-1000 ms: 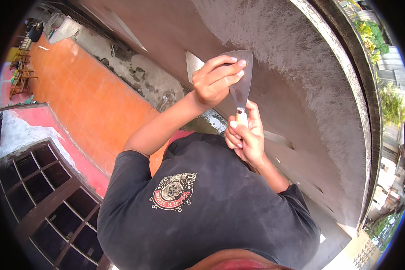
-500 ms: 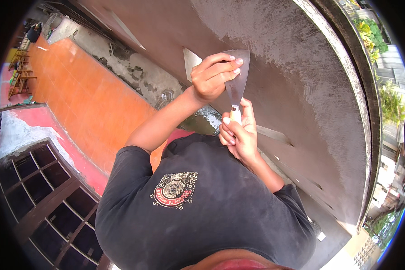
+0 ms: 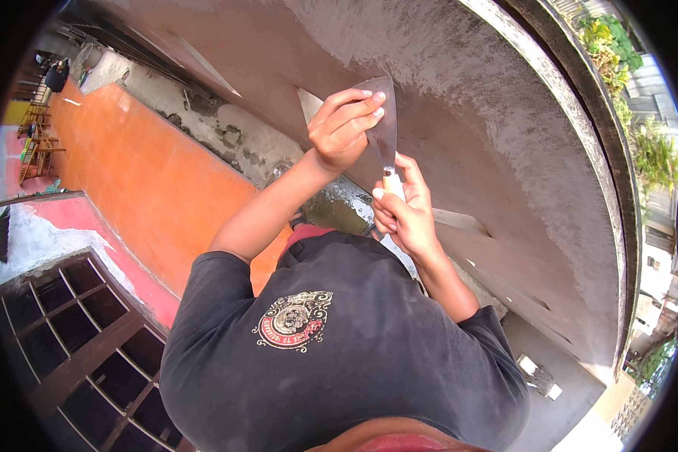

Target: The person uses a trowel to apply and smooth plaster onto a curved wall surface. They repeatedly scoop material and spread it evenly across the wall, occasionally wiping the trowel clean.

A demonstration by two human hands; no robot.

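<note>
A putty knife [image 3: 384,120] with a wide, thin metal blade and a pale handle is held upright in front of my chest. My right hand [image 3: 408,215] is closed round its handle, thumb along the front. Up on the blade lies my left hand [image 3: 339,128], its fingers bent over the left side of the metal; the thumb is hidden behind. Beyond the blade stands a brownish wall [image 3: 467,158] with a rough grey plaster patch along its upper part; the blade looks apart from it, though its tip overlaps the wall in view.
A brush-like tool [image 3: 539,377] lies on the grey surface at lower right. An orange floor [image 3: 151,177] stretches to the left, with wooden chairs [image 3: 38,147] at its far end. At lower left is a dark-paned window [image 3: 75,316]. Plants [image 3: 610,49] grow past the wall's curved edge.
Both hands and the putty knife have shifted slightly left in view, and the blade is turned more edge-on. The view has moved a little, bringing more of the brush-like tool into sight.
</note>
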